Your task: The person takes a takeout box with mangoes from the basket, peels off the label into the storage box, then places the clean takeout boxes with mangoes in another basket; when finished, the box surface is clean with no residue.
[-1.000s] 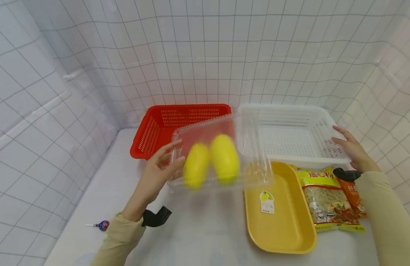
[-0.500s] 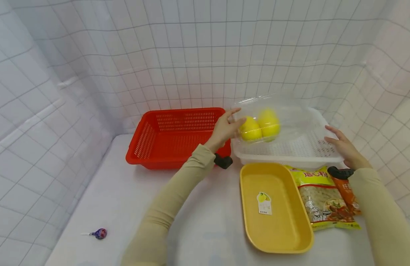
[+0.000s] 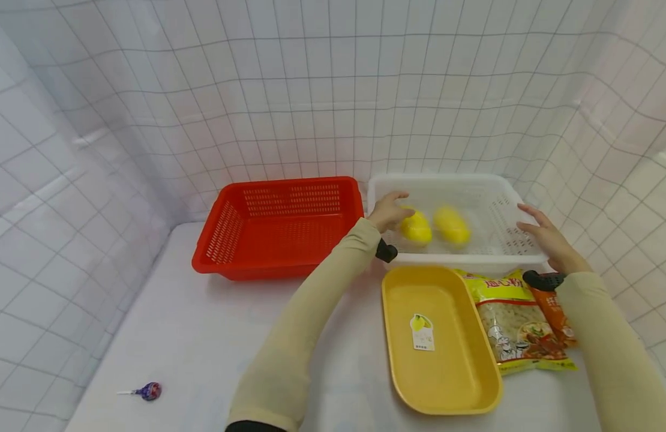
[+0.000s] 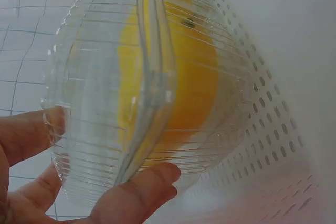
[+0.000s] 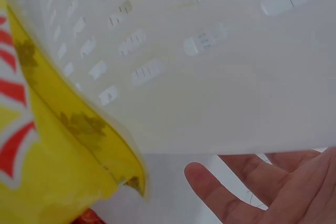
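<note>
A clear plastic clamshell box (image 4: 94, 77) with two yellow fruits (image 3: 452, 227) inside lies low within the white basket (image 3: 462, 259). My left hand (image 3: 388, 211) holds the box by its left end. In the left wrist view the thumb presses near the box's seam, with fingers on the far side. One fruit (image 4: 191, 77) shows a dark stem spot through the plastic. At the basket's right end, my right hand (image 3: 551, 240) has its fingers spread beside the rim; in the right wrist view the thumb and fingers (image 5: 252, 174) are apart, holding nothing visible.
A red basket (image 3: 209, 264) stands left of the white one. In front are a yellow tray (image 3: 452, 378) with a sticker, a yellow-topped food bag (image 3: 519, 330) and an orange packet (image 3: 554, 312). A lollipop (image 3: 150, 391) lies front left. Gridded cloth surrounds the table.
My left hand has carried the clear box from in front of the red basket rightward and down into the white basket. The right hand has stayed by the white basket's right end.
</note>
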The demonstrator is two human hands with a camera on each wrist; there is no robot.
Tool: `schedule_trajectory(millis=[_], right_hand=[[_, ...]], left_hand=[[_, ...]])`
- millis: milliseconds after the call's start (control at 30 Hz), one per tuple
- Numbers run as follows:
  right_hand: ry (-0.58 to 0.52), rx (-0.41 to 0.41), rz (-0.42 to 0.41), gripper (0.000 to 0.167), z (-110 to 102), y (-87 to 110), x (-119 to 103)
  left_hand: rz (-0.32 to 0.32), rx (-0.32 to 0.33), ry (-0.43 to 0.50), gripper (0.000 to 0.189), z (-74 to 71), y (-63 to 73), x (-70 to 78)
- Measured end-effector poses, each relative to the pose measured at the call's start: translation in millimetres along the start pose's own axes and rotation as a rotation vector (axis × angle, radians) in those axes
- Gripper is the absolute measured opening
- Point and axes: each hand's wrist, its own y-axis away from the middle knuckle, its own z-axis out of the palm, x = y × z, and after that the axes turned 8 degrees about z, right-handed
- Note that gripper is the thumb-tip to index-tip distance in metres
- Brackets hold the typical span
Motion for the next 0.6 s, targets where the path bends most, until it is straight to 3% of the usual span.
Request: schedule_trajectory(millis=[300, 433, 600], right_hand=[[0.036, 0.019, 0.003, 0.061, 1, -1.3, -1], [0.033, 0.019, 0.003, 0.061, 2, -2.5, 0], [0.040, 0.019, 0.010, 0.062, 1, -3.0, 2]], left_hand=[[-0.070, -0.187, -0.049, 0.061, -2.2, -10.8, -4.8], [-0.116, -0.216, -0.032, 0.063, -3.6, -18.0, -12.2], [-0.094, -0.247, -0.026, 0.062, -5.3, -16.6, -15.1]])
